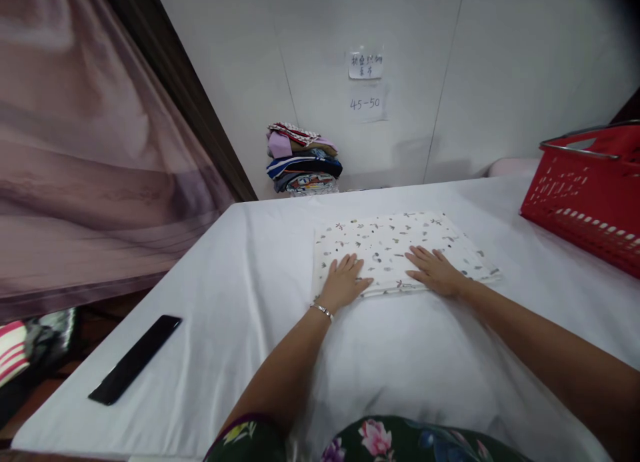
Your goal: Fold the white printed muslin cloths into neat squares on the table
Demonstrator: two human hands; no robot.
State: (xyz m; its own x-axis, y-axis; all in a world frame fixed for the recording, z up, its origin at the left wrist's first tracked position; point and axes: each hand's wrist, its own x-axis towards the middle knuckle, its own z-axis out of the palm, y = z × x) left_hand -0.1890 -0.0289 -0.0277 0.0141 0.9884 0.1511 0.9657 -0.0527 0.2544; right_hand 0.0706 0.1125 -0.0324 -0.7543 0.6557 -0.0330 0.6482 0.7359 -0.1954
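A folded white cloth with small dark and brownish printed figures lies flat on the table in front of me. My left hand rests on its near left part, palm down and fingers apart, with a bracelet at the wrist. Over on the near right part, my right hand presses flat with its fingers spread. Neither hand grips anything. Both palms hide small patches of the printed fabric.
A white sheet covers the table. On it lies a flat black object at left, and a red plastic basket stands at right. Folded fabrics are piled against the back wall. A pinkish curtain hangs at left.
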